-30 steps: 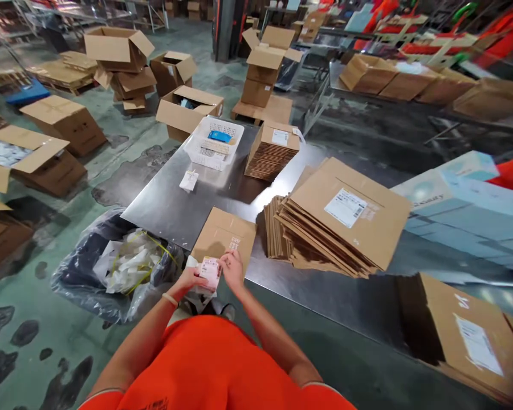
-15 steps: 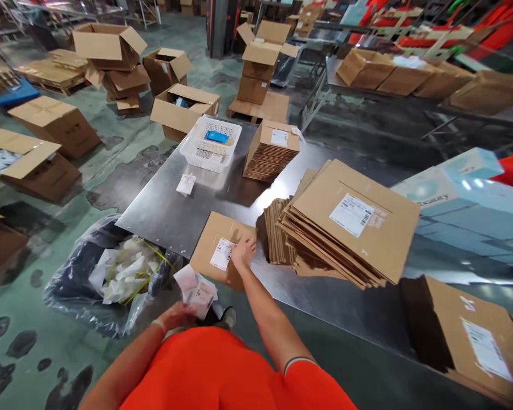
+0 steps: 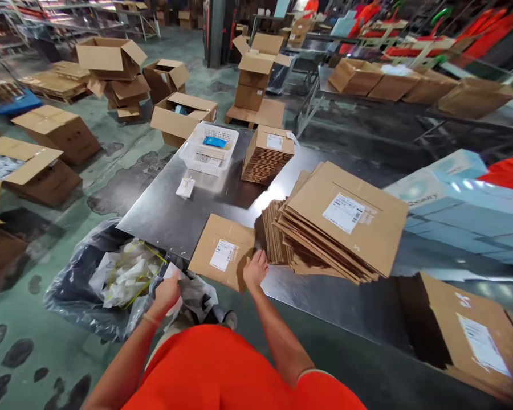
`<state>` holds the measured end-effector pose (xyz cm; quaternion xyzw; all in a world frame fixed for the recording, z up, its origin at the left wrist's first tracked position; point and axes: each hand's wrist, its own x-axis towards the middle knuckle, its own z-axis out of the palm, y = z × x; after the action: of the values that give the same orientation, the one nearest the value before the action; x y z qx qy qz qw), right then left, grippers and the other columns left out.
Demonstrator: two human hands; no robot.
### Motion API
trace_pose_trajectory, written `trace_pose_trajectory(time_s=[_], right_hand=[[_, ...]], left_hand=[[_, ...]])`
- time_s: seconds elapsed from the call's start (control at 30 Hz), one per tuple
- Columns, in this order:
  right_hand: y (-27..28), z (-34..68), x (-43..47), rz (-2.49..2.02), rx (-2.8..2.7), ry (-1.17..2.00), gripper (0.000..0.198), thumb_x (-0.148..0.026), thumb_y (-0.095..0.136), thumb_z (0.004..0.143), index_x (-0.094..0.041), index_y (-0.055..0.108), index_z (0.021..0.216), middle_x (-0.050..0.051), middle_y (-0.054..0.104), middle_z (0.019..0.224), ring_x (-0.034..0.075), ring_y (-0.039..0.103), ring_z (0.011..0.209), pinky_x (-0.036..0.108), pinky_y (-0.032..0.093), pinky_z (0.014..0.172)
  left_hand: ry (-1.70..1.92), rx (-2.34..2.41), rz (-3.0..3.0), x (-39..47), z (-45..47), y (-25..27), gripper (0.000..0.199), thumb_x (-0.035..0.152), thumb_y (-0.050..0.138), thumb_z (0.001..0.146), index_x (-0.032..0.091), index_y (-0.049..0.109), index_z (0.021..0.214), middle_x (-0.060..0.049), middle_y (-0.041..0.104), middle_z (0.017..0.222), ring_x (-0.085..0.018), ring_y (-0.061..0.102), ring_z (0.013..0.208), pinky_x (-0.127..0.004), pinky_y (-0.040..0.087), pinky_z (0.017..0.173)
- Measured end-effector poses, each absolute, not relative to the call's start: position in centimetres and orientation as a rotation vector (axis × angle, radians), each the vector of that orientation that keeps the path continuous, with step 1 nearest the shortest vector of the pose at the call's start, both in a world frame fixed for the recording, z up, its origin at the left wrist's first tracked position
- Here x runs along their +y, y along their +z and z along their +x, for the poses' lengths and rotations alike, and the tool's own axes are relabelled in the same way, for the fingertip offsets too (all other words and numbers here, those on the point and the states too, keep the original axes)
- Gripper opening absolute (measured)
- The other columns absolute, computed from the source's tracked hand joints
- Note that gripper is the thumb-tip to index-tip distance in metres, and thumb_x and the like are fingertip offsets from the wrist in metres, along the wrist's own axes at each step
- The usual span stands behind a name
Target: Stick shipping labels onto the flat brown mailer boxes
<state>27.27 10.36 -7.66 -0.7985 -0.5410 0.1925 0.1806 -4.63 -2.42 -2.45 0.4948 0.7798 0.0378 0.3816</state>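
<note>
Apparently midway through handling a flat cardboard carton [image 3: 223, 232], lying at the near edge of the steel desk [image 3: 151, 219] with a white shipping label [image 3: 222, 254] face up on top. At 8 o'clock from the carton, holding loose white papers [image 3: 196, 293] in the left hand [image 3: 166, 293], with the grip closed around them. At 4 o'clock, reaching the carton's right side with the right hand [image 3: 255, 270], fingers loosely bent; cannot tell whether pinching the edge or merely resting there. Between 8 and 9 o'clock, close to the papers, gaping beside the desk with scraps inside: a plastic-lined waste bin [image 3: 77, 302]. Between 2 and 3 o'clock, leaning just past the right hand: a stack of flattened cartons [image 3: 337, 242].

As a judgement, to go on would call for opening the left grip well clear of the label, and for settling the right on the carton's edge without nudging the stack.
</note>
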Motion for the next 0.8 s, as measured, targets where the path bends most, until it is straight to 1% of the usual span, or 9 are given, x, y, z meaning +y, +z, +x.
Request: trace_pose_trajectory(time_s=[0.07,0.17,0.23,0.3,0.4,0.53,0.63,0.7,0.8], right_hand=[[-7.9,28.3,9.2,-2.307,-1.381,0.555,0.055,-0.026,0.044,0.101,-0.003,0.069,0.145,0.035,0.058,0.158,0.047,0.057,0.146,0.063,0.047,0.116],[-8.5,27.3,7.7,-2.288,-1.358,0.579,0.038,-0.028,0.057,0.093,-0.013,0.080,0.119,0.027,0.072,0.135,0.040,0.068,0.125,0.053,0.055,0.106],[-8.5,25.9,7.1,-2.215,-1.314,0.521,0.039,-0.032,0.061,0.089,-0.017,0.078,0.121,0.022,0.073,0.130,0.036,0.068,0.118,0.048,0.057,0.100],[-7.7,24.7,6.7,-2.084,-1.268,0.480,0.050,-0.032,0.061,0.086,-0.019,0.074,0.132,0.019,0.072,0.122,0.033,0.068,0.108,0.043,0.058,0.092],[-4.3,24.0,6.7,-1.844,-1.324,0.501,0.063,-0.029,0.057,0.085,-0.021,0.068,0.146,0.013,0.071,0.110,0.030,0.067,0.100,0.041,0.059,0.088],[3.8,26.8,8.8,-1.583,-1.470,0.459,0.063,-0.031,0.056,0.093,-0.021,0.067,0.155,0.013,0.071,0.109,0.030,0.068,0.103,0.047,0.060,0.099],[9.2,30.5,11.3,-1.502,-1.384,0.426,0.071,-0.039,0.062,0.094,-0.020,0.061,0.162,0.015,0.076,0.124,0.031,0.069,0.118,0.051,0.058,0.110],[10.7,31.9,12.4,-1.471,-1.324,0.470,0.074,-0.042,0.065,0.092,-0.019,0.061,0.162,0.016,0.077,0.137,0.032,0.068,0.131,0.052,0.055,0.117],[9.0,30.9,12.1,-1.464,-1.332,0.552,0.075,-0.044,0.065,0.091,-0.018,0.061,0.161,0.017,0.075,0.147,0.032,0.066,0.138,0.052,0.053,0.121]], left_hand=[[0.129,1.975,1.218,0.1,-2.6,-2.5,0.076,0.011,0.064,0.090,0.014,0.056,0.166,-0.029,0.082,0.124,-0.044,0.079,0.121,-0.056,0.055,0.108],[0.189,1.925,1.165,2.6,-0.6,-2.8,0.067,0.008,0.070,0.085,0.013,0.068,0.152,-0.028,0.083,0.122,-0.042,0.079,0.122,-0.051,0.056,0.106],[0.233,1.912,1.169,3.4,-0.4,-3.1,0.059,0.010,0.071,0.086,0.015,0.073,0.144,-0.025,0.084,0.121,-0.040,0.078,0.122,-0.048,0.056,0.106],[0.291,1.900,1.177,3.5,-1.1,-3.2,0.054,0.013,0.072,0.085,0.017,0.075,0.138,-0.021,0.085,0.119,-0.037,0.078,0.120,-0.045,0.056,0.104],[0.370,1.870,1.198,2.9,-2.2,-3.3,0.051,0.019,0.075,0.081,0.021,0.077,0.132,-0.013,0.086,0.111,-0.031,0.080,0.108,-0.039,0.059,0.098],[0.721,1.722,1.160,1.6,-2.3,-3.1,0.038,0.036,0.075,0.077,0.020,0.080,0.110,-0.009,0.085,0.102,-0.026,0.077,0.092,-0.035,0.061,0.087],[0.823,1.669,1.136,0.9,-1.4,-2.6,0.031,0.050,0.075,0.077,0.019,0.078,0.083,-0.011,0.084,0.090,-0.028,0.076,0.085,-0.037,0.062,0.081],[0.799,1.712,1.162,0.8,-0.9,-2.0,0.031,0.051,0.073,0.081,0.020,0.078,0.080,-0.011,0.086,0.091,-0.029,0.079,0.090,-0.038,0.063,0.084],[0.726,1.848,1.186,0.8,-1.3,-1.1,0.024,0.039,0.065,0.090,0.022,0.081,0.086,-0.011,0.088,0.103,-0.031,0.080,0.107,-0.040,0.062,0.099]])
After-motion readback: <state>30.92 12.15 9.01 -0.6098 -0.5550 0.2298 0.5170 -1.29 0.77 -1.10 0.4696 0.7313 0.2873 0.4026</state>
